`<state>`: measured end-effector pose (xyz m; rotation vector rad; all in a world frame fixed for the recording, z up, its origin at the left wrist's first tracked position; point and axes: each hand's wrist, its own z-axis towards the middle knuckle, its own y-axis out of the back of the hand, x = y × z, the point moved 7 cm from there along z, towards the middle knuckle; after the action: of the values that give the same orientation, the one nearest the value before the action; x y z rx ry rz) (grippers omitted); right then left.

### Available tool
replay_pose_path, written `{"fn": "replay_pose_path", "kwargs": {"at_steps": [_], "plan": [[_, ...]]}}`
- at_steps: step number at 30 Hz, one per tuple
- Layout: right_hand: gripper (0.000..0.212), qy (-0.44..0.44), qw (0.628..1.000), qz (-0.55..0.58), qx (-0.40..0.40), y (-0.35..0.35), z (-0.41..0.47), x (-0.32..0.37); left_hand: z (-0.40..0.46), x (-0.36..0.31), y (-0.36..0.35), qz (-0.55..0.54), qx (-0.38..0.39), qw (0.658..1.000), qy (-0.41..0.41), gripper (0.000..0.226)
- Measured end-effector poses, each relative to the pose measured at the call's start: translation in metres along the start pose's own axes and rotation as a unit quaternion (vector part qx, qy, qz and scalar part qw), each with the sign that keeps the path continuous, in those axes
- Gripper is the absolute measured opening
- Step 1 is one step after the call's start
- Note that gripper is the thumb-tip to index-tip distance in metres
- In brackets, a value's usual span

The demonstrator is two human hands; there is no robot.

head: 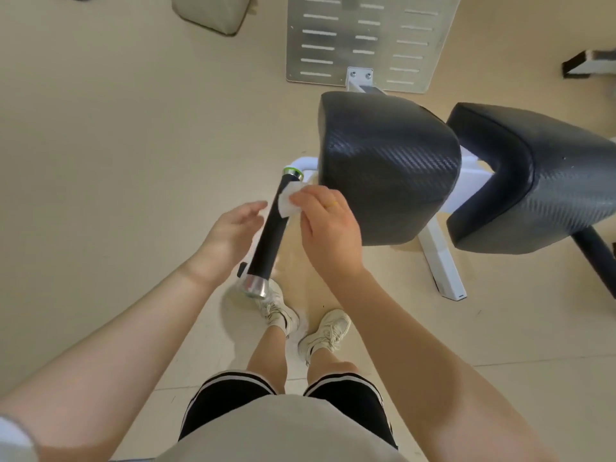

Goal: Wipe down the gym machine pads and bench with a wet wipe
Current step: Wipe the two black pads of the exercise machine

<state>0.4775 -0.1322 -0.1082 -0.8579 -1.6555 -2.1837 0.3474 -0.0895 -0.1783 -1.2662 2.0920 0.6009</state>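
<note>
I look down and see the pale beige floor (100,128) filling most of the view. On it, far ahead, lies a flat silver metal plate with rows of slots (370,38). Closer in are two big black cushions with a woven pattern: the rounded black pad (386,168) in the middle and the curved black pad (533,181) to its right, apart from each other. Both sit on a white metal frame (440,258) that stands on the floor.

Just left of the rounded pad, a long black handle bar with shiny silver ends (270,235) sticks out toward me, tilted. My right hand (328,228) presses a small white wet wipe (288,203) against the top part of the bar, near the green ring. Its grip is holding the wipe, with fingers curled over it (a thin gold ring shows on one finger). My left hand (233,228) is just beside the bar on its left, its grip wide and holding nothing; I cannot tell if it touches the bar.

Down below are my two cream sneakers (300,325).
</note>
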Motion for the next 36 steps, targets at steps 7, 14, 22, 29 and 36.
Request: {"fn": "replay_pose_path", "kwargs": {"at_steps": [7,14,22,29,36], "plan": [[0.036,-0.032,0.969,-0.112,0.217,-0.093,0.028,-0.016,-0.014,0.050,0.012,0.031,0.099,0.988,0.117,0.033],[0.026,-0.094,0.961,-0.001,0.262,-0.082,-0.021,0.001,-0.011,0.056,0.015,-0.080,0.087,0.981,0.151,0.041],[0.026,-0.157,0.975,0.062,0.145,-0.047,-0.004,0.008,-0.008,0.058,0.017,-0.135,0.109,0.971,0.162,0.040],[0.031,-0.235,0.968,0.026,0.089,-0.084,0.013,-0.035,-0.005,0.059,0.019,-0.144,0.118,0.967,0.173,0.041],[0.021,-0.202,0.965,0.137,0.097,-0.059,-0.061,-0.012,-0.003,0.053,0.017,-0.127,0.118,0.966,0.189,0.036]]}}
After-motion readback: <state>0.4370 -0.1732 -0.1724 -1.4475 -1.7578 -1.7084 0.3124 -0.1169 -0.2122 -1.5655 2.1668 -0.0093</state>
